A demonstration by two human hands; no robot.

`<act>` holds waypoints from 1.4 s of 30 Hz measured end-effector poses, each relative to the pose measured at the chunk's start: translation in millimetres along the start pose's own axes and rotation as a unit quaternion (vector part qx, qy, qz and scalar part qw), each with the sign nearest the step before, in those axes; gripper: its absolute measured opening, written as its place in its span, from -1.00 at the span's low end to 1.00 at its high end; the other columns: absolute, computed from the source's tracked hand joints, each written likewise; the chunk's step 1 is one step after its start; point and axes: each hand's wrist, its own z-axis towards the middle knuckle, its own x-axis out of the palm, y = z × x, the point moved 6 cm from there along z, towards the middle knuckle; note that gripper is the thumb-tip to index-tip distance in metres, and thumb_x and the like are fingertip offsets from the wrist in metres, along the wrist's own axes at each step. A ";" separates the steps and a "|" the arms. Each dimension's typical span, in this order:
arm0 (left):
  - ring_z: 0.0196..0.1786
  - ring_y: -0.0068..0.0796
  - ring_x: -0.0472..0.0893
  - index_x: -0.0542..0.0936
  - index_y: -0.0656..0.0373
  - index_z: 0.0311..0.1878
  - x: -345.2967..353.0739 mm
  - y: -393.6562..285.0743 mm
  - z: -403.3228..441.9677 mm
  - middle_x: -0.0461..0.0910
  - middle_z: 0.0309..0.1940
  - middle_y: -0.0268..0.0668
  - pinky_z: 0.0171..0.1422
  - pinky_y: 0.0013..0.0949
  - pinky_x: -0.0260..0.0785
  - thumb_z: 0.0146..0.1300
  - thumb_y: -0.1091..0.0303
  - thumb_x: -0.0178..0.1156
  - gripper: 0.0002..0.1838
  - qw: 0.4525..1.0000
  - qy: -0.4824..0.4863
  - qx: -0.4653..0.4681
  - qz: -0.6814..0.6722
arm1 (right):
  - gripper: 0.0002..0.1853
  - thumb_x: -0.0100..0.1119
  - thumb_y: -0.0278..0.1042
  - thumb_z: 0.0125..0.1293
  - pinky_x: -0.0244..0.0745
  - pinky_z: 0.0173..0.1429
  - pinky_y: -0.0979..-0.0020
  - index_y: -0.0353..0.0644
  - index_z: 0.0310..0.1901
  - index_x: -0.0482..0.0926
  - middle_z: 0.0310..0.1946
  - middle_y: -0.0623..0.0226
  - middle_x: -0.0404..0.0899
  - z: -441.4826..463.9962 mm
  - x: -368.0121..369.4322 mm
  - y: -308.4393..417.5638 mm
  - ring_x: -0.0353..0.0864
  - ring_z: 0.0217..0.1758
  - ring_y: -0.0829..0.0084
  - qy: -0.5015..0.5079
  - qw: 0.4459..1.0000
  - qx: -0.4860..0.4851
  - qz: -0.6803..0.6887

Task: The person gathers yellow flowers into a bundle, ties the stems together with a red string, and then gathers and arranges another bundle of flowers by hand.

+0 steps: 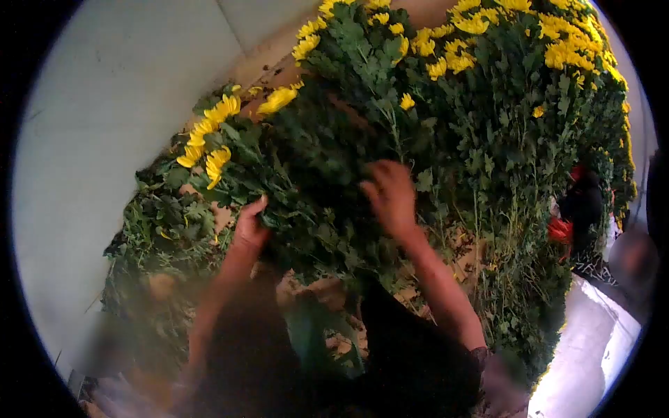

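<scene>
My left hand (pixel 251 226) is closed around leafy green stems, its thumb pointing up. These stems lead to several yellow chrysanthemums (pixel 217 166) at the upper left. My right hand (pixel 394 195) is over the dark foliage in the middle, slightly blurred, its fingers half curled and apart with nothing visible in them. Just beyond it stands a leafy chrysanthemum stem (pixel 394 129). Foliage hides the lower part of the bunch at my left hand.
A large heap of yellow chrysanthemums (pixel 516 104) fills the back and right. Pale wall panels (pixel 125 104) border the left. Loose leaves and brownish scraps (pixel 327 292) lie near my body. At the right are a dark and red item (pixel 575 209) and a bright white surface (pixel 585 348).
</scene>
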 end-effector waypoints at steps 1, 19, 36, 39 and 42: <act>0.07 -0.20 0.51 0.46 0.22 0.13 1.1 -1.2 -4.4 0.55 0.02 -0.22 0.25 -0.12 0.31 0.07 0.37 0.27 -0.49 1.000 0.000 0.007 0.004 | -0.52 0.26 -0.38 0.08 0.42 0.05 0.14 -0.10 0.09 0.47 -0.05 0.11 0.47 9.2 -6.1 -10.5 0.45 0.03 0.08 -0.004 1.000 -0.004 0.005; 0.08 -0.13 0.51 0.45 0.27 0.12 37.5 -22.7 -31.0 0.53 0.03 -0.14 0.25 -0.08 0.31 0.01 0.24 0.32 -0.41 0.988 0.100 0.102 0.067 | -0.42 0.15 -0.50 0.01 0.49 -0.19 0.18 -0.12 0.17 0.37 -0.13 0.17 0.38 -24.5 17.5 -11.5 0.47 -0.06 0.13 0.084 0.989 0.068 -0.098; -0.02 -0.23 0.56 0.52 0.21 0.04 37.9 -9.4 -21.4 0.59 -0.05 -0.24 0.15 -0.14 0.39 0.11 0.31 0.30 -0.59 0.991 -0.106 0.032 0.072 | -0.57 0.22 -0.40 0.16 0.47 -0.29 0.19 -0.17 0.09 0.44 -0.23 0.08 0.52 1.4 -67.4 -46.6 0.57 -0.27 0.08 -0.116 0.982 0.083 -0.123; 0.00 -0.24 0.56 0.50 0.21 0.06 50.6 -8.0 -13.6 0.58 -0.03 -0.25 0.16 -0.15 0.38 0.11 0.34 0.31 -0.57 0.995 -0.090 0.024 0.047 | -0.53 0.19 -0.42 0.19 0.48 -0.30 0.20 -0.14 0.17 0.39 -0.26 0.08 0.52 10.0 -74.5 17.4 0.56 -0.23 0.05 -0.061 0.996 0.005 -0.069; 0.02 -0.26 0.55 0.49 0.21 0.09 56.5 -5.9 -9.7 0.57 -0.01 -0.26 0.18 -0.15 0.38 0.11 0.36 0.31 -0.55 0.998 -0.053 0.019 0.041 | -0.55 0.16 -0.42 0.22 0.47 -0.24 0.19 -0.17 0.16 0.38 -0.27 0.05 0.51 24.6 -55.4 22.7 0.53 -0.26 0.00 -0.049 0.994 -0.030 -0.088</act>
